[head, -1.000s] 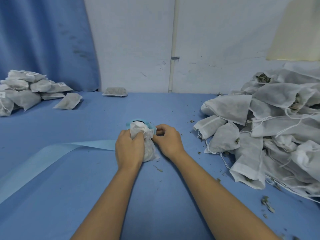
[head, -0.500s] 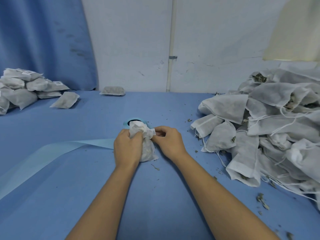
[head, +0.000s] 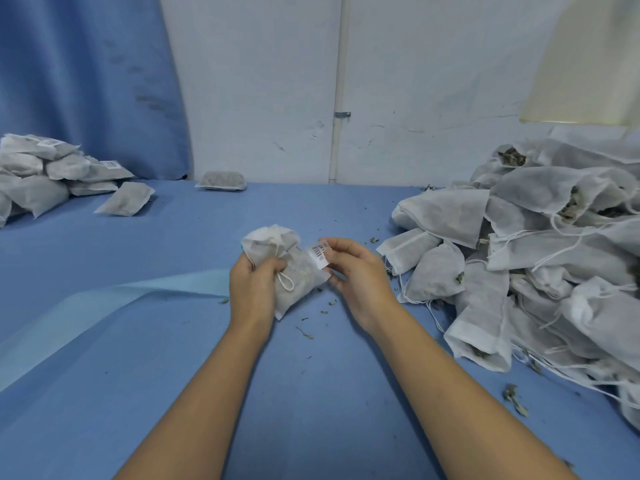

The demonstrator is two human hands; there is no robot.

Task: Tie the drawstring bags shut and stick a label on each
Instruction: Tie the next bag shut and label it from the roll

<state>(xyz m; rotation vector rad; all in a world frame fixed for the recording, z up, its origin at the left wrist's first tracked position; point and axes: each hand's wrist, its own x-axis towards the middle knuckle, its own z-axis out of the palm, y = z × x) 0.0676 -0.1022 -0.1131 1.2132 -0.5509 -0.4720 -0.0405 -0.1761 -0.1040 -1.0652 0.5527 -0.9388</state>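
The left hand point(head: 254, 289) has its grip curled round a small white drawstring bag point(head: 301, 275), held low over the middle of the blue worktop point(head: 173, 375). The bag's gathered neck points away from the person, and a loop of drawstring point(head: 286, 283) hangs out beside the fingers. The right hand point(head: 360, 282) has its grip closed to a pinch, thumb and fingertips on a white barcode label point(head: 319, 257). The label lies against the bag's upper right side; whether it is stuck down I cannot tell.

To the right a big heap of white bags point(head: 536, 258) slumps on the worktop. Several have open mouths showing dried herb, and their cords trail loose. At the far left sits a stack of filled bags point(head: 38, 174), two of them showing labels. One lone bag point(head: 125, 199) lies just beside that stack, and another pouch point(head: 221, 180) rests at the back against the white wall. A pale blue strip point(head: 104, 306) runs across the worktop from the left edge toward the left hand. Herb crumbs point(head: 304, 333) are scattered near the hands and in front of the heap.
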